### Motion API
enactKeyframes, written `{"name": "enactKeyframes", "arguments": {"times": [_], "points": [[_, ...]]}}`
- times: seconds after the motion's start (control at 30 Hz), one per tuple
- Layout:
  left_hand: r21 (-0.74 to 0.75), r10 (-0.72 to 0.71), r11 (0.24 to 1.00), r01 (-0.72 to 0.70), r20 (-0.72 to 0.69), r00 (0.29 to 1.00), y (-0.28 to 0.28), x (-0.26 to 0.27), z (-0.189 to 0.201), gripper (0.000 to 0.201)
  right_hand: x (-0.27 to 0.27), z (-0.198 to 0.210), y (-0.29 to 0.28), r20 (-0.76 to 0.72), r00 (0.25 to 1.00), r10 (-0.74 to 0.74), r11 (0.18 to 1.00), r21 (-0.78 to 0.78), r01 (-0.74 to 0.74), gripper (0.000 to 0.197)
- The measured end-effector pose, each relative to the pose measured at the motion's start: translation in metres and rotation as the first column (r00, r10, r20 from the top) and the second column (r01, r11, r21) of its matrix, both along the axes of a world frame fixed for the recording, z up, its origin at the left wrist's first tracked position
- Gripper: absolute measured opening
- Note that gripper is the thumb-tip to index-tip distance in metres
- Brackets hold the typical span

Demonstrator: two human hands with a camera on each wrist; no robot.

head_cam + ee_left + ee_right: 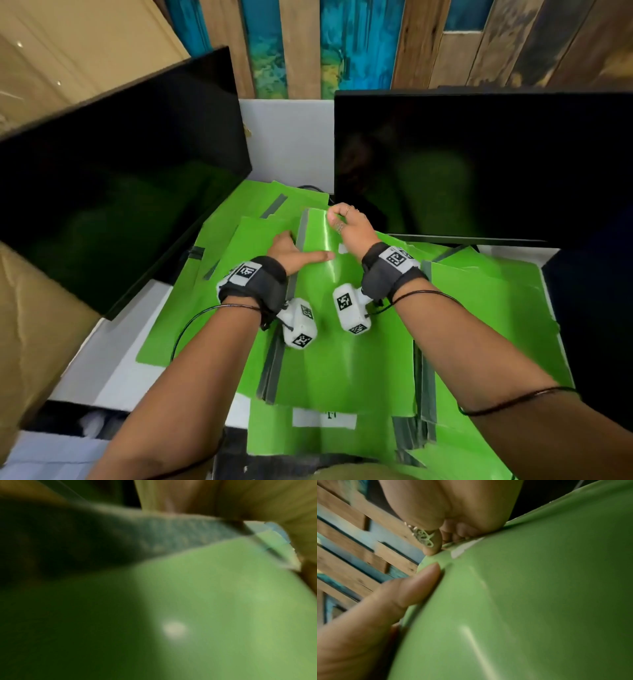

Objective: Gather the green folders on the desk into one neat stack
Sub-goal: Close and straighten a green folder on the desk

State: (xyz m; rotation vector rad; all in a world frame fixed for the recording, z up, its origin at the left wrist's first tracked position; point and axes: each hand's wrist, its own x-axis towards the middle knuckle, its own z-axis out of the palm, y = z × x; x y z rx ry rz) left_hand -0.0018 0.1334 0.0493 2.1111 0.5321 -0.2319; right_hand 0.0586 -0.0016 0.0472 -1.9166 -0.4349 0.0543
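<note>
Several green folders with grey spines lie overlapping on the white desk [113, 359]. The top green folder [329, 308] is in the middle, its far end lifted a little. My left hand [291, 250] holds it by its grey spine [301, 233], thumb flat on the cover and fingers hidden past the edge. My right hand [346, 222] pinches its far edge. The right wrist view shows my thumb [419, 582] pressed on the folder [522, 601] and my fingers curled over its edge. The left wrist view is blurred, showing the green cover [205, 601] and the spine [171, 534].
Two dark monitors stand close behind, one at the left [120, 171] and one at the right [479, 164]. More folders spread left [205, 274], right [496, 301] and near me, one with a white label [323, 418]. A cardboard box [34, 325] borders the desk's left side.
</note>
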Motion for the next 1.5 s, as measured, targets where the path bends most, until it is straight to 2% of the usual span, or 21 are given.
{"name": "enactKeyframes", "arguments": {"times": [0.07, 0.13, 0.2, 0.23, 0.27, 0.33, 0.43, 0.53, 0.6, 0.67, 0.7, 0.8, 0.93, 1.03, 1.1, 1.13, 1.23, 1.27, 1.3, 1.4, 1.5], "points": [[-0.114, -0.044, 0.992, 0.053, 0.074, 0.996, -0.005, -0.006, 0.024, 0.088, -0.001, 0.022, -0.004, 0.036, 0.999, 0.012, 0.995, 0.1, -0.016, 0.011], [-0.184, -0.111, 0.974, 0.133, 0.123, 0.986, -0.011, -0.005, 0.046, 0.063, 0.0, 0.037, -0.007, 0.047, 0.999, 0.002, 0.982, 0.189, -0.011, 0.01], [-0.211, -0.156, 0.959, 0.191, 0.173, 0.973, -0.019, -0.004, 0.065, 0.041, 0.001, 0.046, -0.012, 0.06, 0.998, -0.026, 0.966, 0.259, 0.01, 0.01], [-0.172, -0.181, 0.962, 0.214, 0.192, 0.965, -0.024, -0.005, 0.076, 0.035, 0.002, 0.048, -0.015, 0.071, 0.997, -0.041, 0.961, 0.276, 0.02, 0.01], [-0.1, -0.203, 0.969, 0.227, 0.212, 0.956, -0.029, -0.006, 0.085, 0.034, 0.002, 0.051, -0.019, 0.093, 0.994, -0.054, 0.958, 0.284, 0.025, 0.01], [0.136, -0.274, 0.959, 0.249, 0.218, 0.937, -0.037, -0.007, 0.098, 0.045, 0.003, 0.051, -0.024, 0.125, 0.988, -0.089, 0.956, 0.288, 0.05, 0.008], [0.432, -0.354, 0.872, 0.23, 0.23, 0.907, -0.049, -0.018, 0.119, 0.036, 0.006, 0.042, -0.03, 0.057, 0.985, -0.163, 0.923, 0.363, 0.132, 0.014], [0.57, -0.393, 0.8, 0.188, 0.259, 0.882, -0.048, -0.027, 0.14, 0.034, 0.005, 0.026, -0.039, -0.101, 0.974, -0.201, 0.914, 0.339, 0.224, 0.032], [0.641, -0.433, 0.744, 0.187, 0.249, 0.866, -0.038, -0.029, 0.15, 0.029, 0.0, 0.016, -0.044, -0.144, 0.965, -0.22, 0.929, 0.27, 0.252, 0.048], [0.682, -0.424, 0.716, 0.148, 0.257, 0.869, -0.028, -0.033, 0.16, 0.045, -0.004, 0.009, -0.046, -0.182, 0.952, -0.247, 0.937, 0.206, 0.283, 0.059], [0.678, -0.426, 0.723, 0.131, 0.288, 0.858, -0.023, -0.034, 0.164, 0.048, -0.006, 0.006, -0.045, -0.217, 0.942, -0.255, 0.935, 0.194, 0.298, 0.064], [0.611, -0.414, 0.784, 0.111, 0.383, 0.826, -0.015, -0.04, 0.173, 0.034, -0.014, 0.001, -0.043, -0.387, 0.897, -0.215, 0.906, 0.265, 0.331, 0.075], [0.445, -0.366, 0.888, 0.115, 0.536, 0.761, -0.007, -0.054, 0.183, 0.03, -0.021, -0.009, -0.04, -0.617, 0.784, 0.067, 0.819, 0.483, 0.309, 0.089], [0.284, -0.304, 0.945, 0.16, 0.592, 0.746, -0.001, -0.068, 0.192, 0.032, -0.025, -0.004, -0.042, -0.592, 0.76, 0.267, 0.791, 0.585, 0.178, 0.118], [0.232, -0.274, 0.959, 0.163, 0.613, 0.741, 0.007, -0.074, 0.196, 0.031, -0.028, 0.007, -0.042, -0.544, 0.752, 0.372, 0.759, 0.645, 0.091, 0.119], [0.215, -0.266, 0.962, 0.166, 0.624, 0.735, 0.011, -0.075, 0.198, 0.029, -0.03, 0.012, -0.041, -0.528, 0.744, 0.409, 0.743, 0.667, 0.064, 0.122], [0.121, -0.233, 0.971, 0.205, 0.664, 0.711, 0.021, -0.08, 0.198, 0.026, -0.031, 0.026, -0.03, -0.515, 0.748, 0.418, 0.764, 0.645, 0.017, 0.161], [0.082, -0.213, 0.973, 0.216, 0.677, 0.704, 0.024, -0.082, 0.197, 0.028, -0.032, 0.031, -0.025, -0.515, 0.759, 0.399, 0.778, 0.627, 0.017, 0.16], [0.042, -0.187, 0.975, 0.22, 0.692, 0.697, 0.028, -0.083, 0.195, 0.03, -0.033, 0.035, -0.021, -0.514, 0.766, 0.386, 0.785, 0.619, 0.02, 0.152], [-0.044, -0.096, 0.982, 0.185, 0.722, 0.685, 0.039, -0.082, 0.184, 0.031, -0.032, 0.038, -0.015, -0.513, 0.803, 0.305, 0.792, 0.605, 0.086, 0.099], [-0.126, 0.027, 0.987, 0.099, 0.741, 0.671, 0.052, -0.076, 0.167, 0.029, -0.039, 0.04, -0.015, -0.479, 0.849, 0.225, 0.813, 0.573, 0.107, 0.079]]}}
